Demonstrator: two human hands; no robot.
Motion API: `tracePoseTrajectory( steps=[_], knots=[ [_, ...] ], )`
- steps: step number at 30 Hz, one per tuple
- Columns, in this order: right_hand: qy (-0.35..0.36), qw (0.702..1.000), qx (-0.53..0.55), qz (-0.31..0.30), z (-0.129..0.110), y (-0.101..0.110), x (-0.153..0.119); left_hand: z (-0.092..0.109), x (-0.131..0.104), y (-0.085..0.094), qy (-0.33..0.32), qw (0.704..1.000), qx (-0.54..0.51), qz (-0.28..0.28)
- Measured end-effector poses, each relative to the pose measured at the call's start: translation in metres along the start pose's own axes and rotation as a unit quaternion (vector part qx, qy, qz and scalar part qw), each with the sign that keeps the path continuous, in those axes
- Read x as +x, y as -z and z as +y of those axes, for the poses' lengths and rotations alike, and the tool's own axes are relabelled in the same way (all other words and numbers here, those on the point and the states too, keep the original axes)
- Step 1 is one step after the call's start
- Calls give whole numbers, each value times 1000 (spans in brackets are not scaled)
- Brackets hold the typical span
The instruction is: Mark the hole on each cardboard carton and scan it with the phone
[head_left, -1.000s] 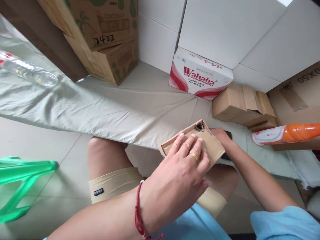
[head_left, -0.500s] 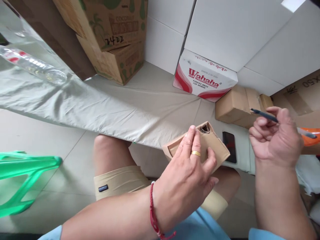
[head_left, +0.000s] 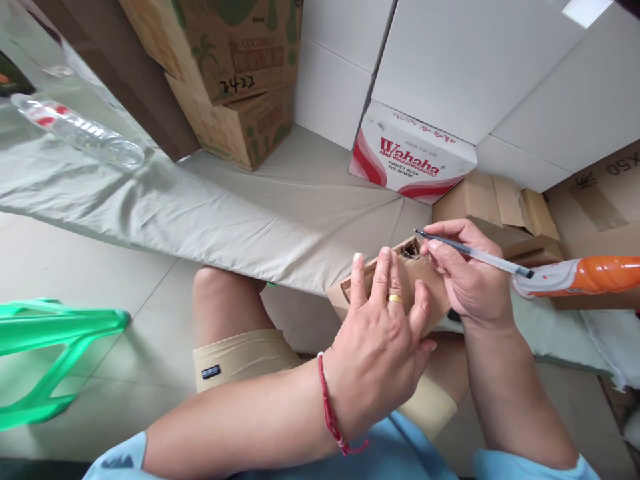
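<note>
My left hand [head_left: 383, 333] lies across a small brown cardboard box [head_left: 430, 283] at my lap, its fingers stretched out and spread over the top. Near the box's far corner is a torn, dark-edged hole [head_left: 410, 250]. My right hand [head_left: 473, 277] is closed on a pen [head_left: 473, 252] between thumb and fingers. The pen's dark tip points left, just above the hole and the box's far edge. The fingers of this hand are right beside the box's right side, and whether they touch it I cannot tell.
A cloth-covered surface [head_left: 240, 233] carries a Wahaha carton [head_left: 413, 157], stacked coconut cartons [head_left: 245, 80], brown boxes [head_left: 493, 207] and a clear plastic bottle [head_left: 80, 130]. An orange-labelled bottle [head_left: 580, 277] lies by my right hand. A green stool [head_left: 60, 327] stands at left.
My right hand has come left with the pen, from over the right side to the box. My left fingers have spread apart. The phone is now mostly hidden behind my right hand.
</note>
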State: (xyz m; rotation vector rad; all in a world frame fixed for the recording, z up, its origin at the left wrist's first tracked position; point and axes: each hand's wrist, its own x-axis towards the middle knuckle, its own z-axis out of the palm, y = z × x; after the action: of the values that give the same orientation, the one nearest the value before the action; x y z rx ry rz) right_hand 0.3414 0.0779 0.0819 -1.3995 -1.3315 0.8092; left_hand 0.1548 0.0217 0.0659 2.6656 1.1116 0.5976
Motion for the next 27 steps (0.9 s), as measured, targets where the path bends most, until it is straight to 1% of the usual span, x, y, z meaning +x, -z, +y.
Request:
tracePoseTrajectory(
  steps=[4,6,8,13,18,25,27],
  knots=[
    [14,998,-66,-19,-7,3,2,2,-3,1,1,1000,17,-8],
    [12,994,-96,-44,-10,1,5,2,-2,2,-1,1000,21,-13],
    [5,992,-109,-56,-10,-3,8,2,-1,2,-2,1000,23,-17],
    [-4,997,-72,-25,-7,-10,8,0,0,1,-3,1000,26,-11],
    [-8,998,-61,-28,-4,-10,5,0,2,1,-2,999,27,-18],
    [-2,996,-82,-41,-1,-8,4,1,1,2,-1,999,27,-20],
    [-1,995,-91,-36,-1,-8,3,1,0,2,-1,999,26,-24]
  ],
)
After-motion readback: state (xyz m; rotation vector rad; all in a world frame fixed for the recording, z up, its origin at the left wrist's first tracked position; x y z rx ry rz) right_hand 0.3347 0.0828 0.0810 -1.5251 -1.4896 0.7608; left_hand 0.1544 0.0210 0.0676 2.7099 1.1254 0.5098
